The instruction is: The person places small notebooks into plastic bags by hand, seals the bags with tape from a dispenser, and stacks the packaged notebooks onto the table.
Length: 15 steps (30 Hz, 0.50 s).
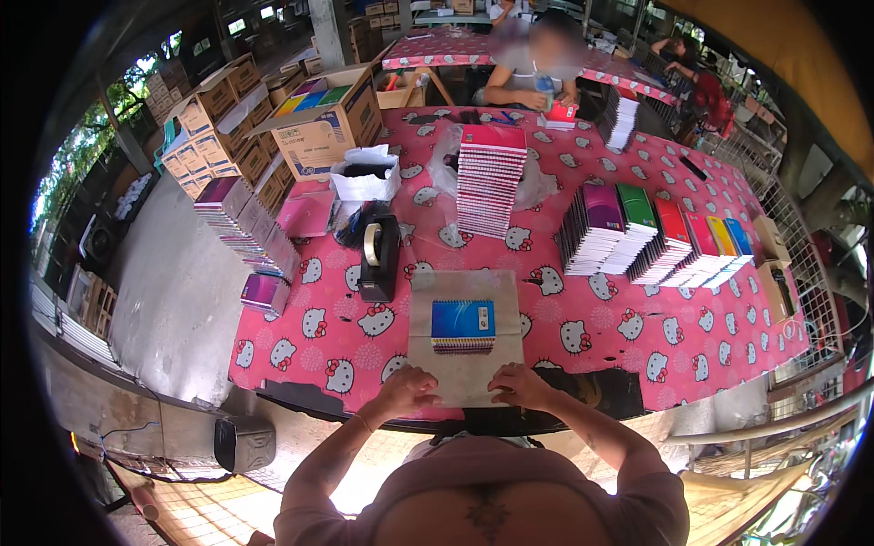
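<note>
A small stack of spiral notebooks with a blue cover [462, 325] lies on a sheet of brown wrapping paper [464, 287] on the pink patterned tablecloth [619, 328]. My left hand [407, 389] and my right hand [519, 382] pinch the near edge of that sheet, one at each side, just in front of the stack. A black tape dispenser [378, 257] stands to the left of the paper.
A tall pink notebook pile [490, 180] stands behind the paper, and rows of coloured notebooks [651, 237] lean at the right. More piles [244, 227] and open cartons [319, 118] sit at the left. Another person [537, 64] works at the far side.
</note>
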Each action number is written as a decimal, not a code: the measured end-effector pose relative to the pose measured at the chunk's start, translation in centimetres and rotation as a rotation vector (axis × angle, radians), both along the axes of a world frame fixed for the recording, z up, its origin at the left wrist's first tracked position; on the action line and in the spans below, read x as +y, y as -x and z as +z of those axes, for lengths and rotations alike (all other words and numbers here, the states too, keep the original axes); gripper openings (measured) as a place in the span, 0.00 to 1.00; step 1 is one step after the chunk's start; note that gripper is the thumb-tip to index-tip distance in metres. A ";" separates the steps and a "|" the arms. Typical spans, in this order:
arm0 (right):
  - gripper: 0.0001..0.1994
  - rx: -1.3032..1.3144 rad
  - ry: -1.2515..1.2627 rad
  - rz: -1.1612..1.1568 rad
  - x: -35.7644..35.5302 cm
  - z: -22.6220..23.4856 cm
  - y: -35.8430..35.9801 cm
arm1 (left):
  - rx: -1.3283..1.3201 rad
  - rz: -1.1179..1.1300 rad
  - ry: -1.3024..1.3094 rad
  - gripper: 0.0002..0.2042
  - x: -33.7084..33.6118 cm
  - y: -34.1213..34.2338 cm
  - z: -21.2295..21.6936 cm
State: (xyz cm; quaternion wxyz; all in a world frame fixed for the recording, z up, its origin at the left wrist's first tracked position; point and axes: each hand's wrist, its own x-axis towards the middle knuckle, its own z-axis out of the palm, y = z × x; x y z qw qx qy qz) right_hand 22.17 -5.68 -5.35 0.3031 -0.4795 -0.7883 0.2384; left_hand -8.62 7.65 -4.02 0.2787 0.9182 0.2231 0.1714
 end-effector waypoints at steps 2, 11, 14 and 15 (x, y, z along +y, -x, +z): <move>0.05 0.035 -0.012 -0.025 0.1 -0.3 0.2 | -0.088 -0.030 -0.115 0.06 -0.4 0.3 -0.4; 0.08 -0.047 -0.008 -0.251 0.5 -1.1 2.0 | -0.023 0.053 -0.142 0.05 -1.3 0.3 1.1; 0.11 -0.035 0.078 -0.211 0.7 -0.7 1.4 | -0.101 0.076 -0.056 0.05 -0.9 0.2 0.5; 0.11 -0.021 0.102 -0.217 0.7 -0.3 1.4 | -0.075 0.069 -0.022 0.06 -0.8 0.2 0.3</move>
